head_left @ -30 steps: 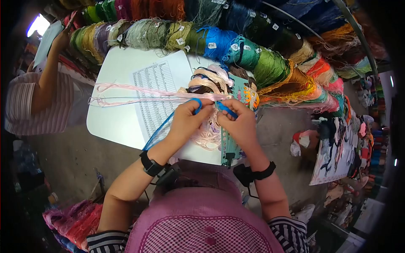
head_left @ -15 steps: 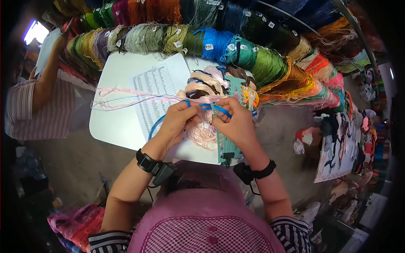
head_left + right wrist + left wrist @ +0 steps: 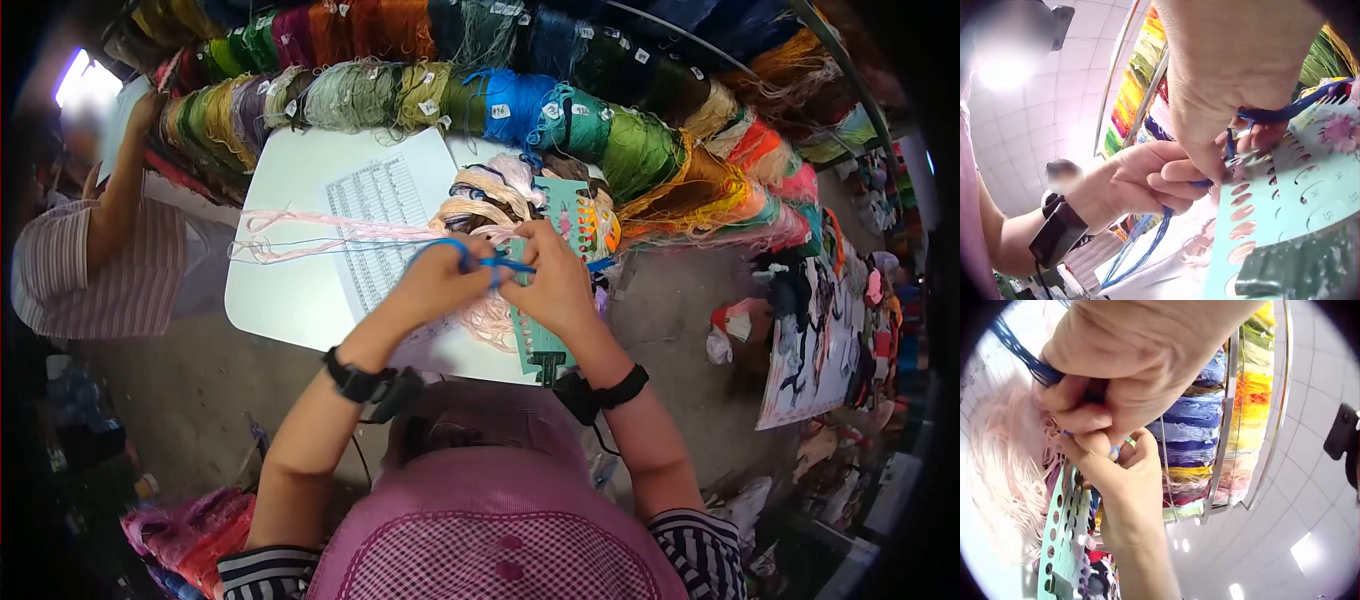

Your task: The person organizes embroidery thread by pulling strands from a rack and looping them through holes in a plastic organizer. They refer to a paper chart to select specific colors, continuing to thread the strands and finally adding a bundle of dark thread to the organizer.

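Note:
Between both hands runs a bundle of blue embroidery thread (image 3: 510, 265). My left hand (image 3: 440, 282) grips it with curled fingers, and in the left wrist view the blue strands (image 3: 1022, 353) trail out behind that hand. My right hand (image 3: 552, 280) pinches the other part of the bundle close over a green card with punched holes (image 3: 1241, 215). Thumbs and fingertips nearly meet there, hiding where the thread passes the card's edge. A blue end (image 3: 1310, 103) extends beyond the right fingers. Pale pink thread (image 3: 1007, 469) lies beside the card.
A printed sheet (image 3: 375, 210) lies on the white table (image 3: 280, 290), with long pink strands (image 3: 330, 222) across it. A black clip (image 3: 548, 367) sits at the card's near end. Racks of coloured skeins (image 3: 350, 95) stand behind. Another person (image 3: 100, 260) is at the left.
The hands first drew apart slightly while pulling the blue thread, then came back together, the left moving right. The blue thread now crosses between them near the card's edge.

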`<state>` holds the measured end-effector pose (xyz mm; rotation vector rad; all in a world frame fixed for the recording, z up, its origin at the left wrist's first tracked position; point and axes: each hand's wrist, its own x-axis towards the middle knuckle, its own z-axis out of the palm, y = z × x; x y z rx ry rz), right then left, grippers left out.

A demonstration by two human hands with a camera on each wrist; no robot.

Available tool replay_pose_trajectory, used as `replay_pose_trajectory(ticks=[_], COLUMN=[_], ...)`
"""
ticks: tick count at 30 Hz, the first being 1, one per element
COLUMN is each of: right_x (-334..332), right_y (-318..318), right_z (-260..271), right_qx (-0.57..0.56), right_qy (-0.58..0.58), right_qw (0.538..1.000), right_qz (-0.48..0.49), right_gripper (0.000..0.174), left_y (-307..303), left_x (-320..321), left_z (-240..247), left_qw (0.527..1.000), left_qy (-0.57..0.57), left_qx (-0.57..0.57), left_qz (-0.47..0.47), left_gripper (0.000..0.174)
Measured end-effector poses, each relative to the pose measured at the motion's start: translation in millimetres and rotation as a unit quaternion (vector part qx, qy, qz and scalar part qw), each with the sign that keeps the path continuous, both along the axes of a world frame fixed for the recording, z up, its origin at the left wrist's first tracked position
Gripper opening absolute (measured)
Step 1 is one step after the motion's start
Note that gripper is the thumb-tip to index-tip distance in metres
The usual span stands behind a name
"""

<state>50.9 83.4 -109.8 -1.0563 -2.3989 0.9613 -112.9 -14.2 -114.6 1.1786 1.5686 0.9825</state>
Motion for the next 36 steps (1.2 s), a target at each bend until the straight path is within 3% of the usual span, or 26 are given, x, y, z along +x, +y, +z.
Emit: replay_pose_trajectory(ticks=[1,5,7,9,10,11,12,15,17,19,20,21,22,23,25,26,27,28,29,31,32,33,35,36], right_x=[0,-1,-3,-4,-4,-5,-6,-5,-10,-15,-23,-31,-37,-42,-51,-50,-50,-50,-51,-53,-49,-46,-39,-35], right_y=[3,7,5,3,3,1,0,-2,-7,-24,-37,-53,-67,-80,-99,-104,-109,-113,-121,-138,-135,-133,-129,-129], right_z=[-1,-20,-21,-20,-19,-17,-16,-18,-9,17,24,31,39,53,64,65,67,70,75,96,92,87,79,82], right_qx=[-0.025,0.026,0.035,0.027,0.019,0.023,0.028,0.059,0.081,-0.001,0.000,-0.127,-0.246,-0.310,-0.313,-0.308,-0.371,-0.433,-0.429,-0.482,-0.503,-0.501,-0.477,-0.496], right_qy=[-0.021,0.001,-0.006,-0.017,-0.030,-0.028,-0.040,-0.054,-0.044,0.016,0.021,0.134,0.243,0.262,0.256,0.258,0.249,0.239,0.241,0.341,0.332,0.330,0.252,0.263], right_qw=[0.999,1.000,0.999,0.999,0.999,0.999,0.999,0.997,0.996,1.000,0.999,0.980,0.933,0.905,0.904,0.906,0.885,0.859,0.861,0.805,0.788,0.788,0.822,0.814], right_qz=[0.013,-0.005,-0.017,-0.019,-0.019,-0.017,-0.021,-0.019,0.001,0.023,0.031,0.069,0.100,0.125,0.135,0.131,0.131,0.132,0.130,0.052,0.130,0.133,0.182,0.153], right_gripper=[0.049,0.046,0.045,0.045,0.046,0.046,0.045,0.045,0.045,0.035,0.035,0.028,0.022,0.021,0.027,0.027,0.032,0.036,0.036,0.039,0.035,0.035,0.028,0.029], left_y=[-15,-94,-137,-170,-180,-191,-197,-201,-188,-178,-169,-158,-150,-142,-129,-124,-122,-121,-120,-120,-125,-125,-124,-125], left_x=[-11,-79,-117,-154,-171,-186,-193,-202,-161,-120,-96,-74,-59,-45,-24,-18,-13,-10,-12,-14,-11,-15,-32,-37], left_z=[3,38,39,45,44,40,36,13,34,48,60,74,80,86,96,98,99,96,98,107,115,114,111,113], left_qw=[0.998,0.957,0.944,0.885,0.886,0.864,0.837,0.829,0.775,0.789,0.786,0.783,0.795,0.805,0.824,0.894,0.943,0.962,0.961,0.987,0.985,0.985,0.995,0.986], left_qy=[-0.007,-0.118,-0.164,-0.320,-0.320,-0.380,-0.437,-0.380,-0.453,-0.526,-0.543,-0.562,-0.560,-0.559,-0.541,-0.422,-0.294,-0.209,-0.209,0.033,0.097,0.098,-0.100,-0.160], left_qx=[0.054,-0.105,-0.113,-0.114,-0.110,-0.058,-0.004,0.061,0.054,0.100,0.098,0.090,0.095,0.100,0.097,0.123,0.148,0.174,0.177,0.154,0.143,0.145,0.006,-0.028], left_qz=[0.041,0.241,0.262,0.317,0.317,0.324,0.330,0.406,0.437,0.300,0.279,0.251,0.213,0.171,0.137,0.092,0.046,0.041,0.037,-0.028,-0.001,0.001,0.003,0.025], left_gripper=[0.016,0.034,0.033,0.030,0.030,0.028,0.028,0.029,0.043,0.064,0.071,0.078,0.081,0.084,0.088,0.088,0.088,0.087,0.087,0.084,0.080,0.080,0.075,0.069])
